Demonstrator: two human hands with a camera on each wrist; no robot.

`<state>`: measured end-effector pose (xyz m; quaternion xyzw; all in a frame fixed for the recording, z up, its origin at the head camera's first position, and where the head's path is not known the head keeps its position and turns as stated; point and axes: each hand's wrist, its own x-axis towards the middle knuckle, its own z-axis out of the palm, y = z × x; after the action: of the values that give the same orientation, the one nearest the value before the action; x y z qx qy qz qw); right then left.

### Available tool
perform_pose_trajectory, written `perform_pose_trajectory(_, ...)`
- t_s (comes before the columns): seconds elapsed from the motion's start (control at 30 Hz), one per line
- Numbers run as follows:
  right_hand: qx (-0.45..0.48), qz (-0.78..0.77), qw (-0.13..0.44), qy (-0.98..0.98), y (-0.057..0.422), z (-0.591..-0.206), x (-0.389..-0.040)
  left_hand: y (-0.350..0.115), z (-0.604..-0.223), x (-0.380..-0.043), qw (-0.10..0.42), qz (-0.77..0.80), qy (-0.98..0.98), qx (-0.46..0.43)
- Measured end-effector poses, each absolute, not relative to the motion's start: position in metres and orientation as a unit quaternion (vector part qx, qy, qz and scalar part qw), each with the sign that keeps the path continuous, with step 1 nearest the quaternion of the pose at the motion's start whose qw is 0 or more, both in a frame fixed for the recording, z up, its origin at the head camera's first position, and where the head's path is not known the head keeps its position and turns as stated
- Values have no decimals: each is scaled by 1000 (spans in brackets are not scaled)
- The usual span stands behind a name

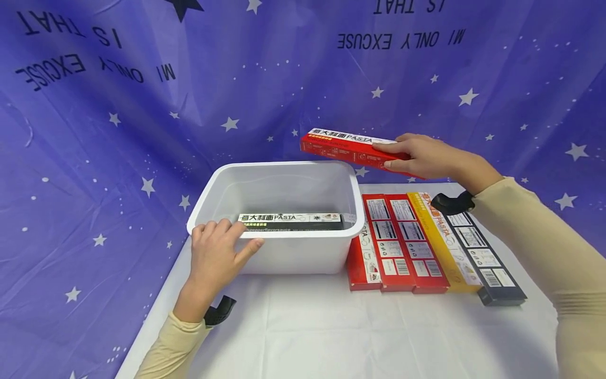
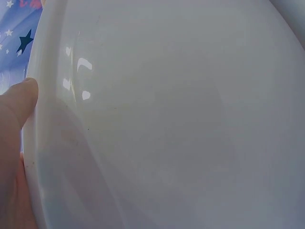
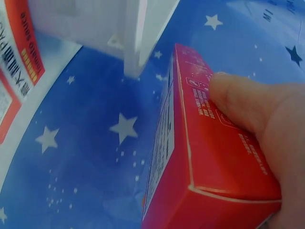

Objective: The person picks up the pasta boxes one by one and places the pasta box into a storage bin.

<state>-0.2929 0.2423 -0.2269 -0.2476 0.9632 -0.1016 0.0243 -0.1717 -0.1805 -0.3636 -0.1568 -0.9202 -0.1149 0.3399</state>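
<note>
A red pasta box (image 1: pixel 345 146) is held in the air by my right hand (image 1: pixel 431 155), its long side slanting down to the right, just beyond the bin's far right corner. In the right wrist view the thumb presses on the side of the red box (image 3: pixel 205 129). My left hand (image 1: pixel 213 258) grips the near left rim of a white plastic bin (image 1: pixel 293 255); the left wrist view shows the thumb (image 2: pixel 21 98) at that rim. Inside the bin lies a black pasta box (image 1: pixel 293 223) with a white top face.
Right of the bin, several pasta boxes lie side by side on the white table: red ones (image 1: pixel 400 284), a yellow one (image 1: pixel 456 281) and a black one (image 1: pixel 504 295). A purple star-patterned cloth (image 1: pixel 265 79) hangs behind and at the left.
</note>
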Motion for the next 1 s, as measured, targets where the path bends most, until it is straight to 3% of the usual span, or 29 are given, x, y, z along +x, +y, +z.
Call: perform_pose_trajectory(1.0, -382, -125, 39, 915, 150, -229, -315, -181, -362, -171, 335, -115, -922, -156)
